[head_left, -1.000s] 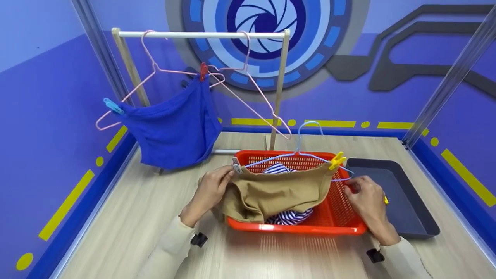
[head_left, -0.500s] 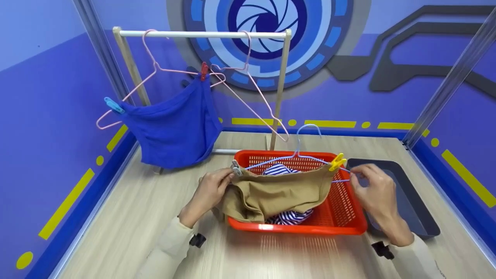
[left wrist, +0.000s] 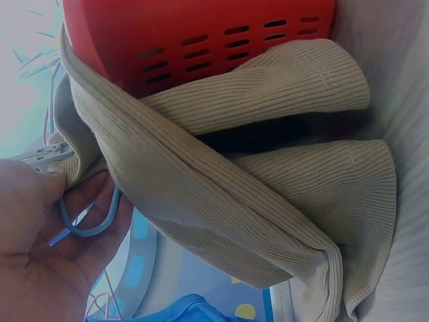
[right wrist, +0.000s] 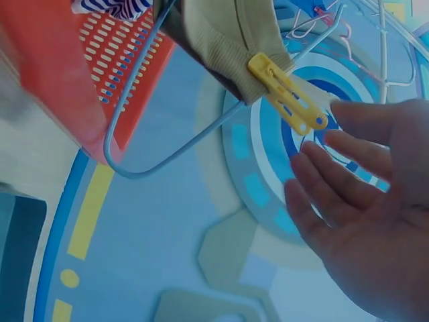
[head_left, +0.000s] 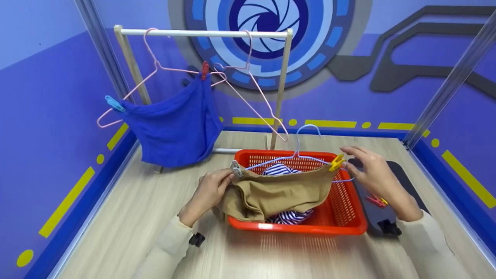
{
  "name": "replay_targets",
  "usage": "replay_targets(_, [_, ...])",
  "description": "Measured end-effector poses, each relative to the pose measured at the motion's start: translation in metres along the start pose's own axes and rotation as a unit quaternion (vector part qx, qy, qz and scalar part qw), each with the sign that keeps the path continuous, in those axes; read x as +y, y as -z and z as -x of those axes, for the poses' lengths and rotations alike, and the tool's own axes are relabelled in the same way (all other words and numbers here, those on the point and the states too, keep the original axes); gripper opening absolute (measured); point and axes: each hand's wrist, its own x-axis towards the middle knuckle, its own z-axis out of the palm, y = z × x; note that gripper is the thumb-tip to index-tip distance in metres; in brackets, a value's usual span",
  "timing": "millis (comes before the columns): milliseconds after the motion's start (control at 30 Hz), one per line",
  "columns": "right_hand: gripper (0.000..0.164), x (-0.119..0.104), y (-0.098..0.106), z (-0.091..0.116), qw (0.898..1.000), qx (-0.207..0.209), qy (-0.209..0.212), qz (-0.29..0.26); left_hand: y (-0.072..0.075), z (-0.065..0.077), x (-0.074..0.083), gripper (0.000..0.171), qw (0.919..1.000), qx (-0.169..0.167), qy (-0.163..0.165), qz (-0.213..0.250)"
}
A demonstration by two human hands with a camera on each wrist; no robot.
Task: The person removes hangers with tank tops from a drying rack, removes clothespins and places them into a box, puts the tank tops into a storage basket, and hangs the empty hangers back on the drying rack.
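Observation:
A pair of tan shorts [head_left: 286, 190] hangs from a light blue wire hanger [head_left: 298, 149] over the red basket. A grey clothespin [head_left: 236, 169] clips its left corner and a yellow clothespin [head_left: 336, 162] its right. At the left end, my left hand [head_left: 209, 193] holds the hanger together with the cloth; the left wrist view shows the hanger's loop [left wrist: 90, 231] lying across the fingers. My right hand [head_left: 374, 174] is beside the yellow clothespin, fingers extended. In the right wrist view, the thumb and fingers stand close to that clothespin [right wrist: 288, 94], apparently without gripping it.
Striped cloth [head_left: 290, 217] lies in the red basket [head_left: 302, 228]. To its right, a dark tray [head_left: 399, 174] holds red and yellow clothespins [head_left: 376, 200]. Behind stands a rack [head_left: 205, 33] with a blue garment [head_left: 174, 128] on a pink hanger and another pink hanger [head_left: 267, 100].
My right hand rose from the basket's right edge, pinched the hanger's right end, then let go and moved up beside the yellow clothespin. The left hand has stayed nearly still.

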Motion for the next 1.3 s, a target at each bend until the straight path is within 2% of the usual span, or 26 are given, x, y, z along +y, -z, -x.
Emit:
replay_targets(100, [0.038, 0.003, -0.001, -0.004, 0.999, -0.04, -0.011, -0.005, 0.0, 0.0, 0.0, 0.013, 1.0, -0.005, 0.003, 0.002])
replay_targets(200, [0.031, 0.004, -0.004, -0.006, 0.999, -0.047, -0.018, -0.014, 0.001, 0.0, 0.0, 0.013, 0.9999, -0.008, 0.003, 0.007])
replay_targets(333, [0.023, 0.005, -0.006, -0.005, 1.0, -0.02, -0.014, -0.02, 0.002, 0.0, 0.0, 0.013, 0.9999, -0.009, -0.002, 0.006])
replay_targets(500, [0.014, 0.005, -0.008, -0.006, 0.999, 0.043, 0.022, -0.014, 0.002, 0.001, 0.0, 0.013, 0.9999, -0.011, 0.0, 0.009])
replay_targets(700, [0.014, 0.004, -0.007, -0.007, 0.994, 0.092, 0.053, -0.009, 0.001, 0.001, -0.002, 0.013, 0.9999, -0.01, 0.002, 0.01])
replay_targets(867, [0.014, 0.005, 0.0, -0.007, 0.99, 0.123, 0.05, -0.035, 0.0, 0.001, -0.002, 0.013, 1.0, 0.002, -0.008, 0.004])
replay_targets(967, [0.012, 0.006, 0.004, -0.006, 0.99, 0.127, 0.04, -0.05, 0.0, 0.002, -0.002, 0.012, 0.9999, 0.004, -0.011, 0.002])
replay_targets(1200, [0.008, 0.008, 0.008, -0.001, 0.99, 0.106, -0.006, -0.091, -0.001, 0.002, 0.0, 0.01, 0.9998, 0.009, -0.015, -0.014])
replay_targets(1300, [0.008, 0.008, 0.009, 0.0, 0.991, 0.103, -0.001, -0.086, 0.0, 0.001, 0.002, 0.01, 0.9996, 0.007, -0.017, -0.019])
